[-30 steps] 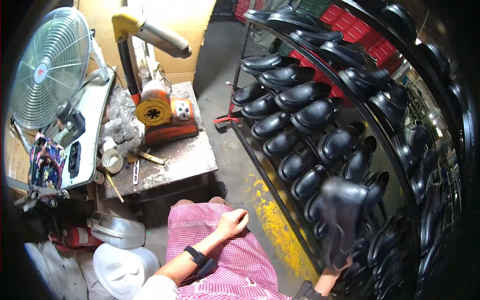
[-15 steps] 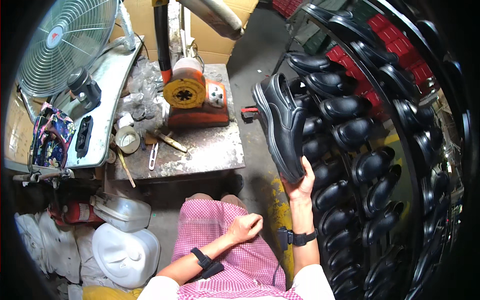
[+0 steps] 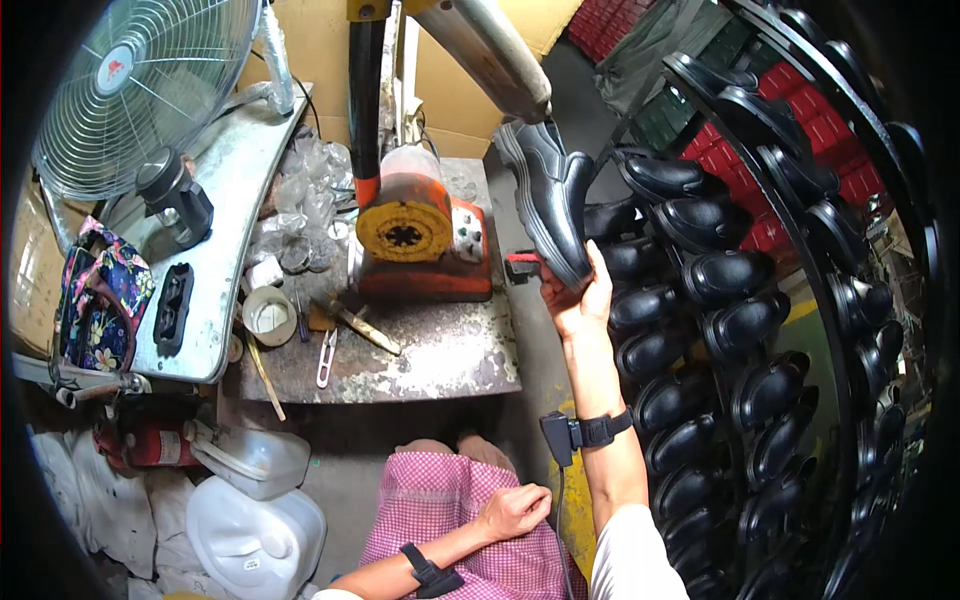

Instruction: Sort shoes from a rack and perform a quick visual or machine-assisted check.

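My right hand (image 3: 578, 300), its arm stretched forward, grips a black leather slip-on shoe (image 3: 550, 200) by its lower end. The shoe stands tilted nearly upright, its ridged sole facing left. Its upper end is close under the open end of a grey pipe (image 3: 495, 60); whether they touch I cannot tell. Resting on the pink checked apron (image 3: 440, 500) over my lap, my left hand (image 3: 515, 510) is loosely closed, with nothing visible in it. Both wrists wear black straps with small boxes.
At right stands a rack full of black shoes (image 3: 725, 275). Ahead, a worn table (image 3: 460, 365) carries an orange machine with a yellow round face (image 3: 405, 230), a hammer (image 3: 365, 330), a cup (image 3: 270, 315) and a white-handled cutter (image 3: 326, 358). A fan (image 3: 120, 75) and white jugs (image 3: 255, 540) are left.
My right hand has carried the shoe forward and up to the pipe's end, and the shoe has turned. My left hand stays on my lap. The view has shifted.
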`<state>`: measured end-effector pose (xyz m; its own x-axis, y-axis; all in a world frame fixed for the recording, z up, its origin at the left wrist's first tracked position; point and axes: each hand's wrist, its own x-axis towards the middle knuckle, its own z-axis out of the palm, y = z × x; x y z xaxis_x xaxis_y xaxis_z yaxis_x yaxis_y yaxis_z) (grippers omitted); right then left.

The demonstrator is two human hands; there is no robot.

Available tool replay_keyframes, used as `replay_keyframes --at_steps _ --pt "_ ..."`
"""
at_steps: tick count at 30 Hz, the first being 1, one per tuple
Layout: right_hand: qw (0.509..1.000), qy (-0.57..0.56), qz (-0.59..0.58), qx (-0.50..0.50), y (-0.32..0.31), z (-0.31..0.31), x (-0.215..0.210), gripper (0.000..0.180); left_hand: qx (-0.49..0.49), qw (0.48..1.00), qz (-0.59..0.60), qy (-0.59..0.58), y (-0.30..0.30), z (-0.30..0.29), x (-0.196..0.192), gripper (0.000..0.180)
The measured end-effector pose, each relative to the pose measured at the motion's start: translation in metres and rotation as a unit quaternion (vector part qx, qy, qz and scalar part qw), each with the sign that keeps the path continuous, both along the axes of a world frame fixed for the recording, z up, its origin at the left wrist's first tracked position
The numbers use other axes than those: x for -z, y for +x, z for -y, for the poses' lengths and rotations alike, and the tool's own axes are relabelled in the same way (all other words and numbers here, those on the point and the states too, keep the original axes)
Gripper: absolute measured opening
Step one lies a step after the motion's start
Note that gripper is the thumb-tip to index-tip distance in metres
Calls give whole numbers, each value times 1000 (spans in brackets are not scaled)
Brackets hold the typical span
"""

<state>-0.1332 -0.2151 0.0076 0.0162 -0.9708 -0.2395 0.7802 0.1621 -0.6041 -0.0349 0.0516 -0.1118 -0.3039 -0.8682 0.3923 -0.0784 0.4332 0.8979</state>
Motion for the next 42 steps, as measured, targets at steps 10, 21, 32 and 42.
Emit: replay_keyframes --at_steps 10,21,32,42 --pt "999 -34 25 -29 32 51 -32 40 -6 1000 -23 -12 9 4 0 11" --pt "1000 -29 10 -2 30 32 -30 41 -25 1000 -8 -3 12 0 -1 6" --pt "631 -165 -730 207 31 -1 -42 75 -16 999 -34 -14 10 3 3 8" --pt "530 -164 -788 266 28 38 -65 79 -14 1000 -12 -11 14 1 1 7"
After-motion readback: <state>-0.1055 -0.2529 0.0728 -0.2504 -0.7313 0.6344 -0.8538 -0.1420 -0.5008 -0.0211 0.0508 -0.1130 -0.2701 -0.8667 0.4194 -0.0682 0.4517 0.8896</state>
